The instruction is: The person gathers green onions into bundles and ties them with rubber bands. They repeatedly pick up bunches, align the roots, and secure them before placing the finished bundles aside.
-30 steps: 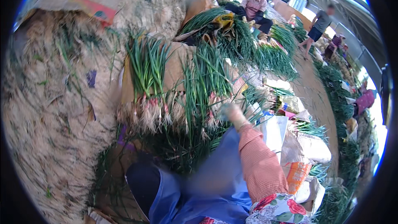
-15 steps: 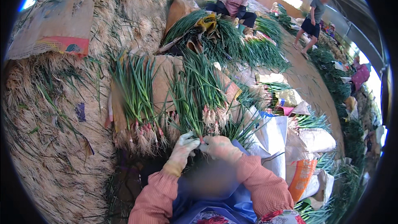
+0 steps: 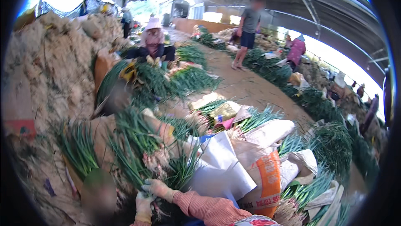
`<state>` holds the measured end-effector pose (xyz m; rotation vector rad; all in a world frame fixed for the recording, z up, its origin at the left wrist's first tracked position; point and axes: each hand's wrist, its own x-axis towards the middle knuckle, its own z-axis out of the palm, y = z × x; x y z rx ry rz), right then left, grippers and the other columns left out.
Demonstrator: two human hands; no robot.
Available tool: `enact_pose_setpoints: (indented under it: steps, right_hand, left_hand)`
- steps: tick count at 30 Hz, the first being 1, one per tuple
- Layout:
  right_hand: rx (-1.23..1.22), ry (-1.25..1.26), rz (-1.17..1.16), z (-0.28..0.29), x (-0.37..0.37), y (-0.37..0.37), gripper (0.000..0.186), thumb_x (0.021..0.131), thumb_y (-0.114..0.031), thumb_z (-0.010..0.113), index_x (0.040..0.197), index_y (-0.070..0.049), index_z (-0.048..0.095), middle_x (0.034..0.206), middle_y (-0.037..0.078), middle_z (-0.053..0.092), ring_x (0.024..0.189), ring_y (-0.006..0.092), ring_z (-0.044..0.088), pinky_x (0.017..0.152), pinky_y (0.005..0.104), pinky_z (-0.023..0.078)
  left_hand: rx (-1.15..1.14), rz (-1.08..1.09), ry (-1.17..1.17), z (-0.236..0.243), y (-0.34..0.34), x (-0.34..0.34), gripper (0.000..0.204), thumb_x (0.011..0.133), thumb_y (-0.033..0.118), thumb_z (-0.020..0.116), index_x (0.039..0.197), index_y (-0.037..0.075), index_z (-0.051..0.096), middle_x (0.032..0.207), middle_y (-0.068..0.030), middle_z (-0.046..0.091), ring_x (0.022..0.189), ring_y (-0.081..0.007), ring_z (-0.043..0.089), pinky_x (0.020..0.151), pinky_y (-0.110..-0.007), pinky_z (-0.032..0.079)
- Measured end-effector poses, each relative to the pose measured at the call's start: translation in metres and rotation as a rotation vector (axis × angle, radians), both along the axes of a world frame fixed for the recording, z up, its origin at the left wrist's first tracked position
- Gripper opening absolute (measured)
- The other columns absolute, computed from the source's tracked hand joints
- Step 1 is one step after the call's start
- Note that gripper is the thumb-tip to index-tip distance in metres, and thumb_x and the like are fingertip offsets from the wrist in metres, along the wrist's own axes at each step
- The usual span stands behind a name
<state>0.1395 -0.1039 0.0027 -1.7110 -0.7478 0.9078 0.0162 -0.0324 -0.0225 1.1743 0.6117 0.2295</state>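
Pale gloves cover both hands, low in the view and close together. My right hand (image 3: 158,189) is closed around the root end of some green onions (image 3: 133,164), whose leaves point away from me. Just below and to its left, my left hand (image 3: 144,207) grips the same stems, its fingers partly hidden. Pale roots hang under the hands. Right beside them lies another bunch of green onions (image 3: 142,136) with pinkish bulbs and bushy roots. Farther left, more green onions (image 3: 79,148) rest on brown sacking (image 3: 104,136).
White sheeting (image 3: 221,163) and an orange-printed sack (image 3: 267,180) lie to my right. Dry roots form a tall heap (image 3: 54,67) at left. A seated person (image 3: 153,44) works among onion piles ahead; another person (image 3: 248,29) stands on the brown path (image 3: 234,88).
The head view has swung up and right, bringing the roof and path into sight. My hands now appear lower and farther left, still together at the onion stems.
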Motion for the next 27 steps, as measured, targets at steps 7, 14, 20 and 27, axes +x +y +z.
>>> enact_pose_setpoints:
  steps: [7, 14, 20, 27]
  right_hand:
    - [0.88, 1.045, -0.483, 0.003, 0.044, -0.048, 0.034, 0.099, -0.021, 0.048, 0.118, 0.006, 0.055, 0.076, 0.002, 0.059, 0.06, 0.0095, 0.05, 0.058, 0.0232, 0.044]
    - [0.42, -0.131, 0.259, -0.036, 0.042, -0.028, 0.041, 0.097, -0.033, 0.051, 0.12, 0.0, 0.058, 0.104, 0.01, 0.065, 0.098, 0.0181, 0.058, 0.092, 0.0303, 0.042]
    - [0.55, 0.616, -0.329, 0.044, 0.018, -0.046, 0.022, 0.094, -0.019, 0.056, 0.105, -0.002, 0.065, 0.066, 0.001, 0.057, 0.055, 0.0088, 0.052, 0.049, 0.023, 0.043]
    - [0.538, 0.399, -0.349, 0.066, 0.111, -0.016, 0.037, 0.094, -0.022, 0.055, 0.125, -0.002, 0.053, 0.107, 0.011, 0.066, 0.072, 0.0104, 0.063, 0.068, 0.0255, 0.053]
  left_hand:
    - [-0.345, 0.171, -0.308, 0.024, -0.037, 0.007, 0.031, 0.094, 0.012, 0.05, 0.123, 0.001, 0.051, 0.096, -0.0076, 0.061, 0.074, -0.014, 0.057, 0.06, -0.024, 0.046]
    - [-0.38, -0.197, -0.211, 0.015, -0.038, 0.001, 0.037, 0.084, 0.002, 0.055, 0.121, 0.0, 0.049, 0.092, -0.0117, 0.064, 0.073, -0.0269, 0.065, 0.055, -0.033, 0.049]
    - [0.011, -0.041, -0.119, 0.039, -0.012, -0.001, 0.019, 0.089, 0.002, 0.048, 0.107, -0.002, 0.051, 0.081, -0.0149, 0.063, 0.064, -0.0295, 0.065, 0.054, -0.035, 0.052]
    - [0.046, 0.082, -0.201, 0.107, 0.031, -0.025, 0.015, 0.088, 0.006, 0.054, 0.101, -0.002, 0.054, 0.074, -0.0131, 0.066, 0.058, -0.022, 0.065, 0.048, -0.03, 0.052]
